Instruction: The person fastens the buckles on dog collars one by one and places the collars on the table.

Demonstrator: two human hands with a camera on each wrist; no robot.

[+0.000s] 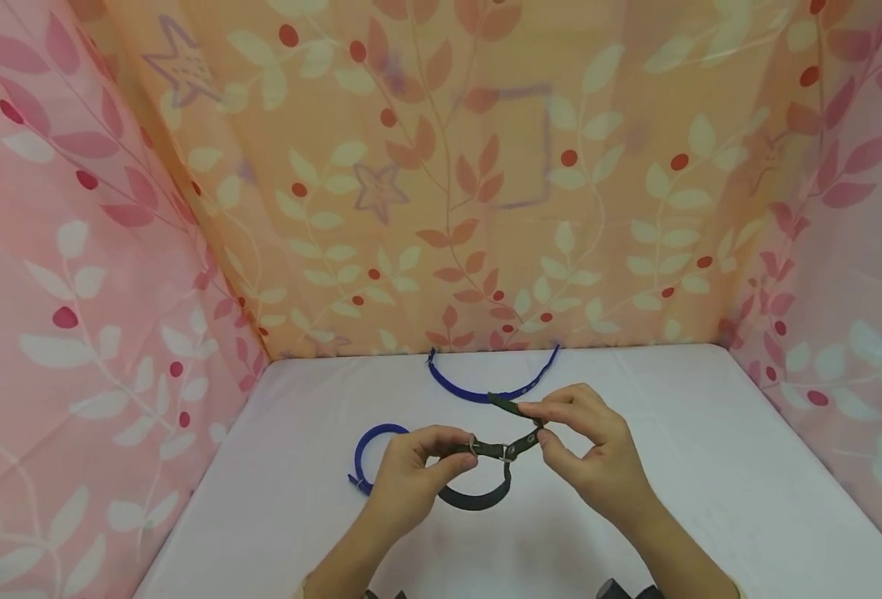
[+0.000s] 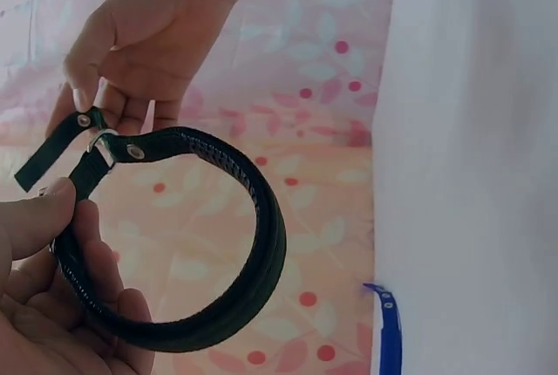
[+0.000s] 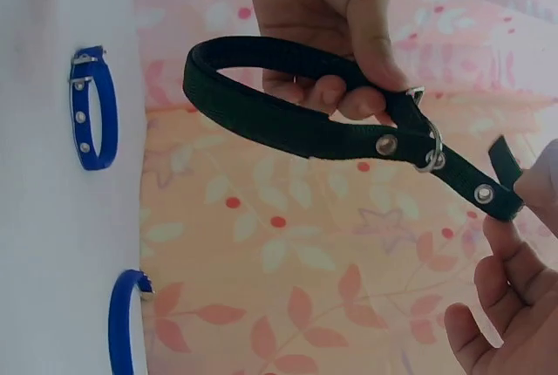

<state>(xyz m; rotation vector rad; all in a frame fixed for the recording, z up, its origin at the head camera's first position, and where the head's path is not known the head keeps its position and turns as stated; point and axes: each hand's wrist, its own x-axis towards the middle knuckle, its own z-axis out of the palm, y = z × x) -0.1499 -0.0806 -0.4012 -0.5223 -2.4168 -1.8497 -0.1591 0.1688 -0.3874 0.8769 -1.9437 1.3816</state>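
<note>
A dark green collar (image 1: 475, 502) with metal eyelets is held up between both hands, its strap bent into a loop. My left hand (image 1: 409, 478) pinches the strap beside the metal buckle (image 3: 417, 96). With thumb and fingers, my right hand (image 1: 600, 453) pinches the strap's tail, folded back at an eyelet (image 3: 484, 193). In the right wrist view the strap passes through a metal ring (image 3: 433, 155). The left wrist view shows the padded inner side of the loop, with the tail end sticking out past the right fingers.
Behind the hands, a blue collar (image 1: 459, 393) lies unfastened in a curve near the table's back edge. A second blue collar (image 1: 359, 453), closed in a loop, lies left, partly behind the left hand. Patterned curtains (image 1: 441, 208) surround the white table (image 1: 711, 466) at the back and sides.
</note>
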